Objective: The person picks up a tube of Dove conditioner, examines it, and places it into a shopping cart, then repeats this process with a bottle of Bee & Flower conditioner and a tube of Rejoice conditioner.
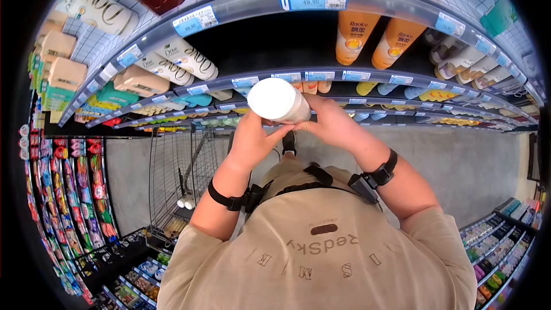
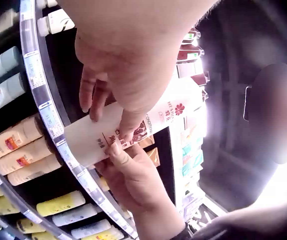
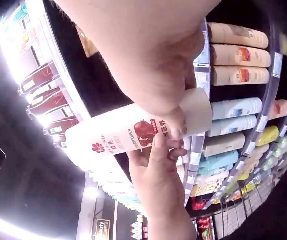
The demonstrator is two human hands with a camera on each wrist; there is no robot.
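Head view: a person stands at a store shelf (image 1: 321, 74) of toiletries, both hands raised in front of it, holding a white conditioner bottle (image 1: 279, 101) roughly level between them. Left hand (image 1: 252, 140) curls round the bottle from below, thumb on its side; right hand (image 1: 330, 123) clamps the other end, fingers (image 3: 176, 127) wrapped over the printed label. Judged: the two-handed, sideways hold turns the label toward the face for reading. Left wrist view shows the bottle (image 2: 133, 125) lying across the shelf edge line, clear of the stocked rows behind. A wire cart (image 1: 181, 172) stands just left of the person. Hidden or unclear: the bottle's cap end is covered by the palms, label text is too small to read, and lamp glare washes out the shelving in both wrist views.
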